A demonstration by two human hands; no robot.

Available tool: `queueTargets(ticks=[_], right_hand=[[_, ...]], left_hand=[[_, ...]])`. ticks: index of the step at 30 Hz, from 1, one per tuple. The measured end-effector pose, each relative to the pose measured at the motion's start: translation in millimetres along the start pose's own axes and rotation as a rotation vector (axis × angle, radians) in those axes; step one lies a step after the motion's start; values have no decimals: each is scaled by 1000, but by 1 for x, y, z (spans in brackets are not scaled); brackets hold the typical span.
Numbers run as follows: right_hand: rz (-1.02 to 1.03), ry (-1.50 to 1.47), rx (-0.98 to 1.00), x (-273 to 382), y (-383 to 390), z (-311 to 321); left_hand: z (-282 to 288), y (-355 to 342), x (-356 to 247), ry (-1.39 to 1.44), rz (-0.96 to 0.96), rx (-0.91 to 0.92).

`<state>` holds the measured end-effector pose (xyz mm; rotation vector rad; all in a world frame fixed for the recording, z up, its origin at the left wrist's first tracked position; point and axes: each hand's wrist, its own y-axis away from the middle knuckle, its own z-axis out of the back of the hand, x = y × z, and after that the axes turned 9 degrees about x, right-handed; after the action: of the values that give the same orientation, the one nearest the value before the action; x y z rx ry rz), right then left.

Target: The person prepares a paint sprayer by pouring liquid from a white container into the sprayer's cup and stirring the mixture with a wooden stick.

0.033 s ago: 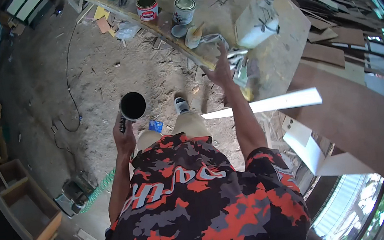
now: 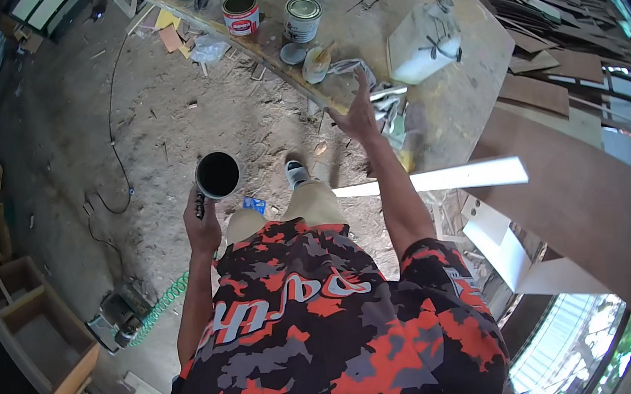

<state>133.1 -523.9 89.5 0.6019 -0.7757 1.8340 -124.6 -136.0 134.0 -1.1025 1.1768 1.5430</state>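
My left hand (image 2: 203, 226) is closed around the handle of a round mug-shaped cup (image 2: 218, 175). The cup's mouth faces up and its inside looks dark; I cannot tell what it contains. My right hand (image 2: 358, 118) reaches over the near edge of the worktable (image 2: 379, 13), empty, with thumb and fingers apart. Just beyond its fingertips lies a crumpled clear plastic piece (image 2: 350, 66). Beside that, a cut-open pale container (image 2: 316, 64) has a brush-like handle sticking out. To the hand's right are crumpled rags (image 2: 393, 117).
On the table stand a red-labelled can (image 2: 241, 15), a white-labelled can (image 2: 302, 19) and a large whitish jug (image 2: 424, 41). A white board (image 2: 441, 180) juts out below my right forearm. Left on the floor are a compressor-like machine (image 2: 119, 315), its green coiled hose (image 2: 161, 309) and a dark cable (image 2: 115, 147).
My right hand has shifted slightly to the left relative to the table. The left hand keeps hold of the cup in nearly the same place.
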Motion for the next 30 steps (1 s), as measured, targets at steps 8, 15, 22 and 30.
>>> queueTargets(ticks=[8, 15, 22, 30], right_hand=[[266, -65, 79, -78, -89, -48], [206, -67, 195, -86, -106, -69], [238, -129, 142, -89, -115, -79], [267, -90, 140, -84, -120, -76]], left_hand=[[-62, -48, -33, -100, 34, -124], [-78, -66, -54, -165, 148, -122], [-85, -79, -65, -254, 76, -129], [-90, -96, -56, -228, 124, -109]])
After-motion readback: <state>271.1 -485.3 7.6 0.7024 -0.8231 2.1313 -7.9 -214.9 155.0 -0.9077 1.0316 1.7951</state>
